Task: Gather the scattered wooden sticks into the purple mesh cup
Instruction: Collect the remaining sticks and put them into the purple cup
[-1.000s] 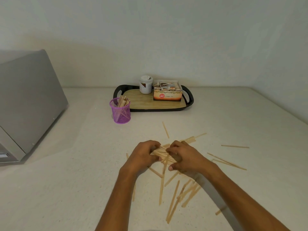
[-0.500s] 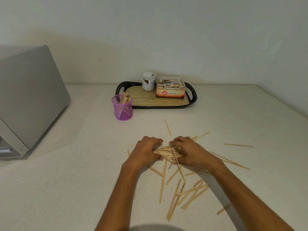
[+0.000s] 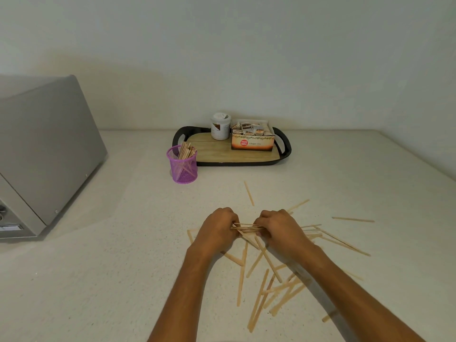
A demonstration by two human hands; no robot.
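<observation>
Many loose wooden sticks (image 3: 265, 290) lie criss-crossed on the speckled counter (image 3: 98, 280) nearest the viewer, fanning from about 5 to 6 o'clock below the hands, with a few strays out at 3 o'clock. Just above that pile the left hand (image 3: 217, 230) and right hand (image 3: 280, 229) face each other, fingers curled, each gripping one end of a small bundle of sticks (image 3: 246, 228) held roughly level between them. Judging by their look, the sticks are thin, flat, very light and stiff, smooth enough to slide past one another, and likely to snap if bent hard; squeezing them across the flat faces near the middle of the bundle should keep them from fanning out, and single strays probably need lifting by a fingertip at one end. Farther off, at 11 o'clock, stands the purple mesh cup (image 3: 182, 166) already holding upright sticks, well apart from the hands. Beyond it at 12 o'clock sits a black tray (image 3: 283, 154) with a white jar (image 3: 220, 127) and a tea box (image 3: 253, 141).
</observation>
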